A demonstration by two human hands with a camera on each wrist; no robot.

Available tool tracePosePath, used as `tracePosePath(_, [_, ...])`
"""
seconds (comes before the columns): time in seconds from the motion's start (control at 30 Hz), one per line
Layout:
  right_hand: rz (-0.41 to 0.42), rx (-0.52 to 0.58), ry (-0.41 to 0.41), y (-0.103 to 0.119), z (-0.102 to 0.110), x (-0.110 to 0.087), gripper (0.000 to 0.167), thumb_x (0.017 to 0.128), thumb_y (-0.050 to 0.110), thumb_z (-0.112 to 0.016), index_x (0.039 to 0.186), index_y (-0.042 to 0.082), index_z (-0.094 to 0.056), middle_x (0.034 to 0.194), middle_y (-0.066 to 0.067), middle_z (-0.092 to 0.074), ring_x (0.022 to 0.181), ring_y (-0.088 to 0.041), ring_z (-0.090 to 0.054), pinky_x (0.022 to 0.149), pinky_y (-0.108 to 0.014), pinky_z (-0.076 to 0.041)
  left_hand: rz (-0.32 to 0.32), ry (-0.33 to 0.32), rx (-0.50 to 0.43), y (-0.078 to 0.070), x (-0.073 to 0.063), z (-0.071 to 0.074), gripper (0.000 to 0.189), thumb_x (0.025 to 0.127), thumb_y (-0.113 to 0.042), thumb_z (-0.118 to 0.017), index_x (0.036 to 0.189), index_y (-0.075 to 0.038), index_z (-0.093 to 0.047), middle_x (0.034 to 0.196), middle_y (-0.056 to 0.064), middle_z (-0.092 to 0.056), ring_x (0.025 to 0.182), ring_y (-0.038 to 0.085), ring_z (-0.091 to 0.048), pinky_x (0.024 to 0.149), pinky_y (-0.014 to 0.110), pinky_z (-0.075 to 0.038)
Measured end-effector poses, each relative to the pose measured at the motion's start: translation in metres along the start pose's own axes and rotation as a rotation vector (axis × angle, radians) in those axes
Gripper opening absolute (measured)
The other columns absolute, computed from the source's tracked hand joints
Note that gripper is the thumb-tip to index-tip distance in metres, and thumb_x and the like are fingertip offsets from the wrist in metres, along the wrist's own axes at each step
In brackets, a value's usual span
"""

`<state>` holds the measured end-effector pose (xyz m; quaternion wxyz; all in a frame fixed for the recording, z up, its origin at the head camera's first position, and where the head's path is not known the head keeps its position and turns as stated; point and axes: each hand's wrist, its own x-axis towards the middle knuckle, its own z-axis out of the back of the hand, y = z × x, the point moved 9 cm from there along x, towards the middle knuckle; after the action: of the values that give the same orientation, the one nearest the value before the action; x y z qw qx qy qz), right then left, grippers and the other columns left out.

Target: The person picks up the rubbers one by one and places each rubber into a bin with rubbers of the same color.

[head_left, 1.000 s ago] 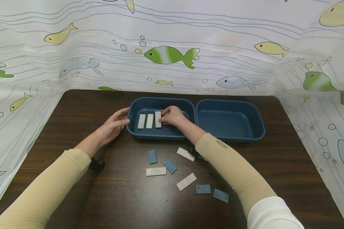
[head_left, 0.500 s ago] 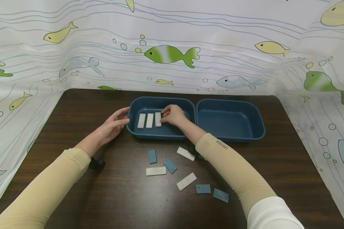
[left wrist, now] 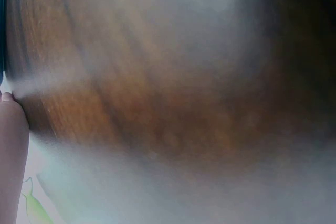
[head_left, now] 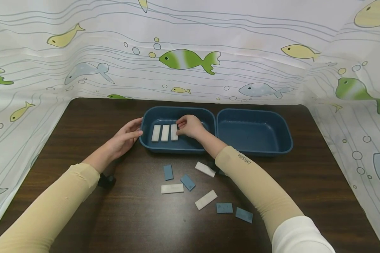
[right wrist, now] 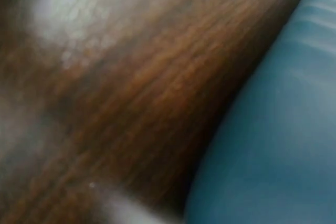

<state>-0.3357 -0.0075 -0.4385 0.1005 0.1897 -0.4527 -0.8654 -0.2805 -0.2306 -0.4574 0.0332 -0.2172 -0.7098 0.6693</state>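
In the head view, my right hand reaches into the left blue tray. Its thumb and fingers pinch the right-hand one of three white rectangular blocks, this white block standing lengthwise beside the other two, a middle block and a left block. My left hand rests against the left end of that tray, thumb and fingers extended at its outer wall. The left wrist view catches only a bit of the hand at its edge; the right wrist view shows the tray's outer wall, not the fingers.
A second blue tray adjoins on the right, with nothing in it. In front, several white blocks and smaller blue blocks lie scattered on the dark wood table. A fish-print cloth hangs behind and at both sides.
The right-hand white block has settled slightly lower and straighter in line with the other two, the right hand following it a little leftward. The left hand stays at the tray.
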Motion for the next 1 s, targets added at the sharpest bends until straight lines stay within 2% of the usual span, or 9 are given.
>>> tracePosePath(0.3, [-0.002, -0.015, 0.001, 0.0009, -0.0003, -0.0005, 0.038, 0.091, 0.001, -0.082, 0.126, -0.006, -0.071, 0.119, -0.02, -0.072, 0.102, -0.023, -0.066, 0.095, -0.033, -0.057, -0.014, 0.009, 0.0, 0.0001, 0.0004, 0.001, 0.068, 0.109, -0.015, -0.055, 0.167, -0.008, -0.02, 0.159, -0.002, -0.038, 0.15, 0.016, -0.032, 0.128, 0.029, -0.027])
tracePosePath(0.53, [-0.001, -0.045, 0.002, 0.0003, 0.0, -0.0008, 0.038, 0.09, 0.002, -0.082, 0.126, -0.005, -0.071, 0.119, -0.02, -0.072, 0.108, -0.027, -0.069, 0.096, -0.033, -0.057, -0.023, 0.012, -0.015, -0.0002, 0.0005, 0.0003, 0.067, 0.109, -0.012, -0.054, 0.167, -0.008, -0.021, 0.151, -0.009, -0.043, 0.144, 0.008, -0.038, 0.119, 0.019, -0.034])
tracePosePath(1.0, [-0.016, -0.057, -0.008, -0.002, 0.0002, -0.0004, 0.036, 0.089, 0.003, -0.083, 0.123, -0.004, -0.072, 0.117, -0.019, -0.073, 0.106, -0.026, -0.069, 0.097, -0.034, -0.058, -0.032, 0.009, -0.029, -0.0025, -0.0012, -0.0014, 0.064, 0.109, -0.011, -0.053, 0.165, -0.008, -0.024, 0.148, -0.011, -0.045, 0.139, 0.002, -0.042, 0.113, 0.015, -0.036])
